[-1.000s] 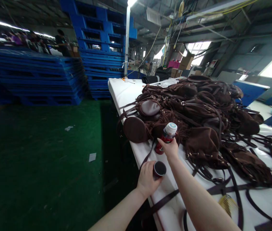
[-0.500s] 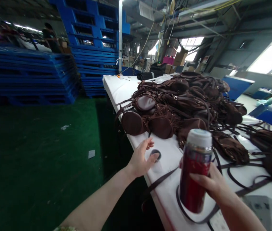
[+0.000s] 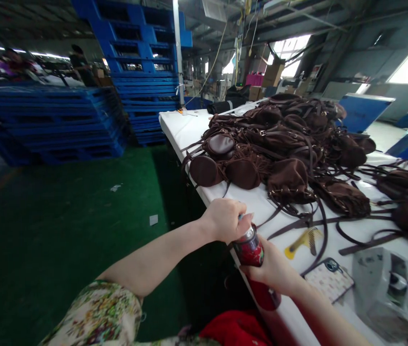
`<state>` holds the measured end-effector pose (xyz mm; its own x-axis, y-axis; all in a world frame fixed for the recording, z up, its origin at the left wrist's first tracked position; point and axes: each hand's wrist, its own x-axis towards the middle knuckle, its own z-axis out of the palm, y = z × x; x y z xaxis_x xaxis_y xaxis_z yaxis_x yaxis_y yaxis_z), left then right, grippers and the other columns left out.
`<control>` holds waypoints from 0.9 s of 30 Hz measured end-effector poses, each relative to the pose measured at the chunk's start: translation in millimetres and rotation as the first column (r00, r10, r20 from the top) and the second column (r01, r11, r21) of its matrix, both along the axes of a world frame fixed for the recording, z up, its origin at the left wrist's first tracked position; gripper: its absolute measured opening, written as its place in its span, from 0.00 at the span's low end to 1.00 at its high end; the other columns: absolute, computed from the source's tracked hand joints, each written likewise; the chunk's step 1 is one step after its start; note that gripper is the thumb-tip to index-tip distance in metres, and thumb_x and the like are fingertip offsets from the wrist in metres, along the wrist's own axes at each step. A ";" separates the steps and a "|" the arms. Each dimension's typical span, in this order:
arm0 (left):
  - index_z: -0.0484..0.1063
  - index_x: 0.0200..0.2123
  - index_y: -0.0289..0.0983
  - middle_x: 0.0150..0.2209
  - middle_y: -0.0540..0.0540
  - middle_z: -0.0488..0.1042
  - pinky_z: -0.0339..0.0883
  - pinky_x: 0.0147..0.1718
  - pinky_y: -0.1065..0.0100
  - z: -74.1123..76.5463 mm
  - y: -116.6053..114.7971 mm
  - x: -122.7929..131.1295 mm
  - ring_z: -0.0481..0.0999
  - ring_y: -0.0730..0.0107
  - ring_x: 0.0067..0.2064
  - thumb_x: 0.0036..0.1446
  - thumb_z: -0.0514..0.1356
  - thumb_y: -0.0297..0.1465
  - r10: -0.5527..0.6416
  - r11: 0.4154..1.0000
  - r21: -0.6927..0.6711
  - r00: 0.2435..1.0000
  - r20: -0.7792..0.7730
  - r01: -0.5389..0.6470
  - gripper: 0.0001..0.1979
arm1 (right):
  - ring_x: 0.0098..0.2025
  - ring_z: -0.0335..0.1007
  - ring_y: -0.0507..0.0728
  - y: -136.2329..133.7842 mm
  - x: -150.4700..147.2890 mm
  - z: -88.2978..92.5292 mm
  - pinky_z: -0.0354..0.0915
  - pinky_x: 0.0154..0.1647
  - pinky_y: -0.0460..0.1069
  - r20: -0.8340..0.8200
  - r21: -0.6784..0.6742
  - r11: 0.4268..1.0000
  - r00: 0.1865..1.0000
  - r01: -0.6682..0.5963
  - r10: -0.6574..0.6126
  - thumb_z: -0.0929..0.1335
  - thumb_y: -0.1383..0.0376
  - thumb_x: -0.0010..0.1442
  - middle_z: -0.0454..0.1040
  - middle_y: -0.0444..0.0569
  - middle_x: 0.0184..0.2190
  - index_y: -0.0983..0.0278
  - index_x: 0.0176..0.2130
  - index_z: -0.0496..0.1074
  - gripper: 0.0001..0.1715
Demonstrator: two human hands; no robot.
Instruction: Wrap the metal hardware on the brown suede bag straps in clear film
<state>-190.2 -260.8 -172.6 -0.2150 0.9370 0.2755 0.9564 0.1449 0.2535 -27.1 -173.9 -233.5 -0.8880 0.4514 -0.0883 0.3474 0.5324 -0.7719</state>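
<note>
My right hand (image 3: 274,271) is wrapped round the body of a red bottle (image 3: 250,247), holding it tilted near the front edge of the white table (image 3: 189,129). My left hand (image 3: 225,219) is closed over the bottle's top, which hides the cap. Just beyond lies a big heap of brown suede bags with long straps (image 3: 283,144).
A yellow comb (image 3: 301,240), a phone in a patterned case (image 3: 328,278) and a grey machine part (image 3: 388,283) lie on the table to the right. Blue pallets (image 3: 56,120) are stacked across the green floor (image 3: 63,230). People stand far off at the back left.
My right hand brought the bottle down and closer. My left hand left the small dark lid on the table and closed over the bottle's top.
</note>
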 end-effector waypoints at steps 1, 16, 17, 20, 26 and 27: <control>0.73 0.28 0.36 0.28 0.42 0.75 0.63 0.31 0.65 0.0 1.7 1.6 0.75 0.62 0.32 0.63 0.44 0.43 0.079 0.997 -0.028 0.997 -0.001 -0.079 0.25 | 0.29 0.66 0.54 -1.8 -2.6 -3.2 0.61 0.30 0.47 0.002 0.069 0.996 0.998 0.059 -0.059 0.71 0.64 0.42 0.72 0.43 0.29 0.62 0.39 0.64 0.23; 0.76 0.31 0.33 0.28 0.41 0.75 0.62 0.30 0.66 19.7 16.8 -25.5 0.75 0.59 0.33 0.53 0.53 0.56 0.040 0.966 -0.259 0.981 0.189 0.011 0.30 | 0.30 0.68 0.56 27.3 -1.1 -13.0 0.57 0.29 0.48 -0.057 0.327 0.932 0.988 0.156 -0.145 0.71 0.60 0.44 0.72 0.44 0.29 0.60 0.40 0.62 0.24; 0.76 0.30 0.33 0.27 0.40 0.75 0.62 0.30 0.66 21.0 19.0 -23.9 0.75 0.58 0.33 0.53 0.50 0.58 0.101 0.958 -0.283 0.983 0.156 -0.053 0.33 | 0.30 0.68 0.56 27.4 -1.1 -14.3 0.57 0.29 0.48 -0.057 0.328 0.932 0.988 0.157 -0.146 0.71 0.60 0.44 0.72 0.44 0.29 0.60 0.39 0.62 0.23; 0.74 0.46 0.37 0.42 0.41 0.77 0.63 0.35 0.67 27.2 20.7 -24.8 0.75 0.58 0.41 0.50 0.56 0.55 -0.039 0.968 -0.233 0.972 0.230 0.094 0.31 | 0.28 0.67 0.56 30.9 -0.4 -18.0 0.57 0.29 0.48 -0.055 0.329 0.928 0.985 0.174 -0.165 0.71 0.60 0.44 0.72 0.44 0.28 0.60 0.38 0.62 0.21; 0.74 0.46 0.38 0.43 0.44 0.76 0.64 0.37 0.70 20.4 25.4 -31.4 0.74 0.64 0.42 0.51 0.62 0.41 -0.297 0.932 -0.144 0.930 0.217 0.332 0.21 | 0.31 0.69 0.57 44.9 0.6 -17.4 0.58 0.30 0.49 -0.039 0.366 0.920 0.990 0.142 -0.137 0.71 0.60 0.44 0.73 0.45 0.30 0.61 0.43 0.62 0.26; 0.75 0.42 0.36 0.39 0.44 0.77 0.63 0.35 0.70 17.5 28.3 -30.3 0.75 0.64 0.39 0.53 0.59 0.44 -0.216 0.955 -0.156 0.953 0.211 0.251 0.19 | 0.31 0.69 0.57 46.2 -0.1 -16.9 0.59 0.31 0.49 -0.037 0.370 0.919 0.991 0.135 -0.131 0.71 0.59 0.44 0.73 0.45 0.30 0.61 0.43 0.62 0.26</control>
<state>-220.5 -232.6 -155.1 -0.0159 0.9971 0.0746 0.9055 -0.0173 0.4239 -27.1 -127.7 -250.4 -0.8174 0.5639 0.1181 0.4270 0.7306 -0.5328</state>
